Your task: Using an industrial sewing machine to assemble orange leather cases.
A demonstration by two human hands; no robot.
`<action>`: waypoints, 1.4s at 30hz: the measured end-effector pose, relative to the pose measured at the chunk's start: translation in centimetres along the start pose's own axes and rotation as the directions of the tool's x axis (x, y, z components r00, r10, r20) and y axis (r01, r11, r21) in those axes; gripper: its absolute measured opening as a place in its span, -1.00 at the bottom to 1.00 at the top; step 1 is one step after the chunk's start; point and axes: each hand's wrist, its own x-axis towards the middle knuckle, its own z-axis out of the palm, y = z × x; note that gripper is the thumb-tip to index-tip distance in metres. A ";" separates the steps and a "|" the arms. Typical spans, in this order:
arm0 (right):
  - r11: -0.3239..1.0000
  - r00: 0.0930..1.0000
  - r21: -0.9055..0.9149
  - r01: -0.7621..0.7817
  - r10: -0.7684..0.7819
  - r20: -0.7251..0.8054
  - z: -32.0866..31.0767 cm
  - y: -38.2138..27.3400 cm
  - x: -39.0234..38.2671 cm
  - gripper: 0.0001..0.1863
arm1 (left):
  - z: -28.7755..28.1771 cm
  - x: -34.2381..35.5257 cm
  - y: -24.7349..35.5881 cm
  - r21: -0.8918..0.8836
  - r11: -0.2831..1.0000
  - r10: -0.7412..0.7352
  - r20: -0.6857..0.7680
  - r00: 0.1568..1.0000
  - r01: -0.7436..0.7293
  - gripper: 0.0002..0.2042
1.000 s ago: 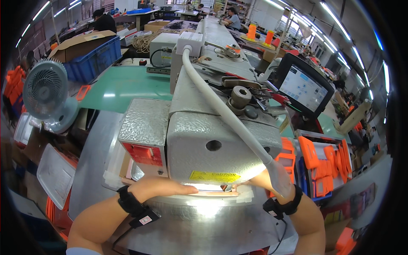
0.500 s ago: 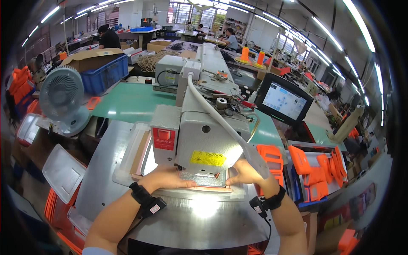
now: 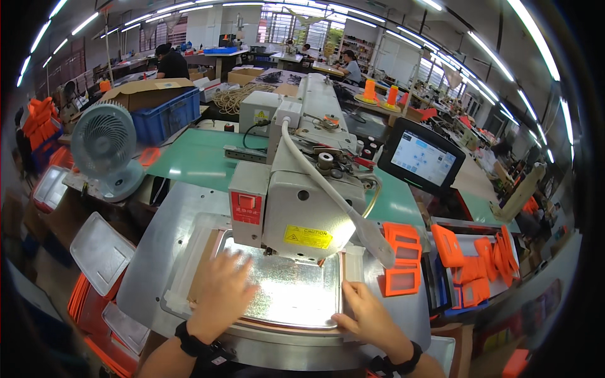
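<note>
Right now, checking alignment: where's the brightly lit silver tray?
Head view, lower centre: the tray sits below the sewing-machine head, right hand at its right edge.

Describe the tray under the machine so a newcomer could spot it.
Find the grey machine at the centre. Under its front end lies the silver tray, left hand over its left side, right hand at its right edge. Unlike the far-left trays, it gleams under bright light.

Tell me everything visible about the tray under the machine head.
The tray looks rectangular, round-cornered and silvery, with a raised rim; glossy, metal or plastic unclear. It lies flat, partly beneath the machine head, glare whitening its middle. The right hand is at its near right corner; the blurred left hand hides part of its left side, contact unclear.
</note>
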 end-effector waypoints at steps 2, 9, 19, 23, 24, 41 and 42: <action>0.988 0.986 0.024 -0.155 0.154 0.063 -0.2 -0.5 -0.1 -0.29 | -1.9 0.8 -0.3 0.092 0.952 -0.301 0.109 0.947 0.292 -0.49; 0.962 0.979 0.187 -0.198 0.184 0.089 0.4 -0.4 1.1 -0.40 | -1.6 -0.3 -5.8 -0.322 0.883 -0.344 0.050 0.938 0.341 -0.67; 0.958 0.982 0.278 -0.076 0.024 0.186 2.9 -0.5 5.2 -0.62 | -8.6 -2.9 -1.1 -0.968 0.059 -0.388 0.204 0.899 0.245 -0.37; 0.886 0.976 0.450 -0.110 0.011 0.218 3.8 -1.3 6.5 -0.66 | -6.6 -5.6 2.0 -1.000 0.003 -0.332 -0.029 0.943 -0.030 -0.34; 0.858 0.968 0.499 -0.119 -0.010 0.249 4.0 -2.0 7.0 -0.66 | -5.4 -7.0 2.0 -0.989 0.147 -0.371 -0.036 0.928 0.021 -0.34; 0.859 0.871 0.292 0.419 -0.472 0.137 6.5 -6.9 6.5 -0.62 | -8.0 -19.2 -7.2 -0.939 0.242 -0.820 -0.062 0.569 0.246 -0.66; 0.842 0.844 0.377 0.387 -0.488 0.224 5.5 -7.8 6.3 -0.65 | -9.1 -17.4 -5.3 -0.824 0.482 -0.786 -0.258 0.561 0.297 -0.71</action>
